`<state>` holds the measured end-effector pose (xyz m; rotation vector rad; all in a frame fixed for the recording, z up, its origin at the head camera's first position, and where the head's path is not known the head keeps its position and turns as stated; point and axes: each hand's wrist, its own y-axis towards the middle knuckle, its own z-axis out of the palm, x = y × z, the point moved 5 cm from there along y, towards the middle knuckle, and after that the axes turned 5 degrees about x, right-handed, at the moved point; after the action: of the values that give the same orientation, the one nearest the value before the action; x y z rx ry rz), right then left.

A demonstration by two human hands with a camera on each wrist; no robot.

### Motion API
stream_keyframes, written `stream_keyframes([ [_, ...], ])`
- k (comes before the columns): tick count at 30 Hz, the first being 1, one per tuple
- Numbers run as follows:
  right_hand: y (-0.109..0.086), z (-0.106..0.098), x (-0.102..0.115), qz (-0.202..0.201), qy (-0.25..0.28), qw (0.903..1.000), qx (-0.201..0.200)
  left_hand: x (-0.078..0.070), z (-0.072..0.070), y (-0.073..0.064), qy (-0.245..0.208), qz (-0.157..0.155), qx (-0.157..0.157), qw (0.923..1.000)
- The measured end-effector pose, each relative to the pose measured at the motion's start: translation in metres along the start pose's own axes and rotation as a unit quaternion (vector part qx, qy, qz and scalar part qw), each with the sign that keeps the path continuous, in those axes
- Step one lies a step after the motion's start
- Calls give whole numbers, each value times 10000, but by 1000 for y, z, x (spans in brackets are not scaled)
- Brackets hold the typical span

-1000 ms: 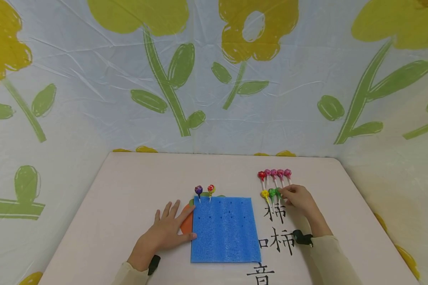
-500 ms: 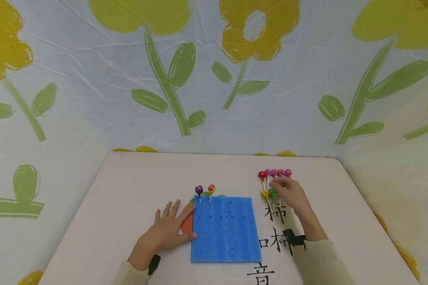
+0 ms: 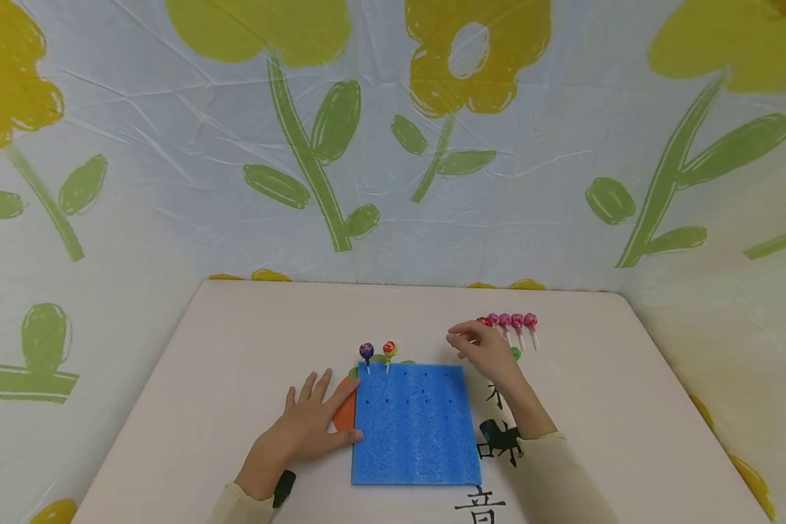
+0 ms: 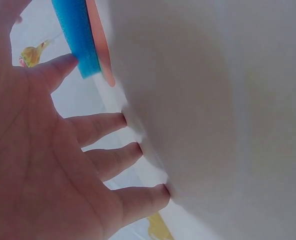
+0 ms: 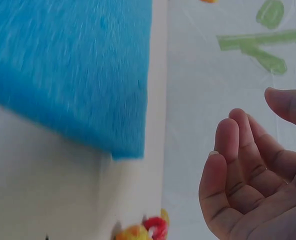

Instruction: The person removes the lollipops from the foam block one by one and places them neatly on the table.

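A blue foam block [image 3: 413, 429] with small dark holes lies on an orange piece [image 3: 345, 413] with green bits at its top. Two lollipops, one purple [image 3: 366, 351] and one yellow-red [image 3: 389, 348], stand at the foam's far left edge. My left hand [image 3: 301, 429] has its fingers spread; the index finger and thumb touch the foam's left side. My right hand [image 3: 487, 356] hovers past the foam's far right corner, fingers loosely bent. In the right wrist view, the thumb [image 5: 290, 106] is apart from the fingers [image 5: 227, 137], with nothing visible between them.
Several pink lollipops [image 3: 517, 320] lie in a row at the far right, beside a red one [image 3: 484, 322]. A green lollipop [image 3: 515, 353] shows behind my right hand. Black characters [image 3: 479, 504] mark the pale table. Flower-printed cloth [image 3: 530, 182] surrounds it.
My right hand has moved left from the green lollipops toward the foam's far right corner, now covering the red lollipop partly. My left hand has stayed in place.
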<state>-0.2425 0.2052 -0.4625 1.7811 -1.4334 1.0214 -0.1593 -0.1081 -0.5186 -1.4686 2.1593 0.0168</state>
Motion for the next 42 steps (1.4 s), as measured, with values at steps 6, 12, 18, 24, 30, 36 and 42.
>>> stream_keyframes([
  [6, 7, 26, 16, -245, 141, 9994, 205, 0, 0, -1, 15, 10, -41, 10000],
  [12, 12, 49, 32, -393, -50, 9984, 401, 0, 0, 0, 53, -20, -21, 10000],
  [18, 17, 67, 36, -445, -180, 9968, 636, -1, -2, -1, 23, -19, -44, 10000],
  [24, 19, 79, 39, -396, -168, 9949, 908, -1, -2, -1, 91, -28, -47, 9999],
  [30, 19, 83, 38, -343, -157, 9949, 932, -1, -2, -2, 69, 20, -78, 9999],
  [36, 19, 85, 37, -424, 33, 9947, 937, -1, -1, -1, 59, 43, -90, 9999],
  [42, 20, 86, 37, -430, 107, 9941, 985, 1, 1, 0, 68, 18, -86, 9999],
])
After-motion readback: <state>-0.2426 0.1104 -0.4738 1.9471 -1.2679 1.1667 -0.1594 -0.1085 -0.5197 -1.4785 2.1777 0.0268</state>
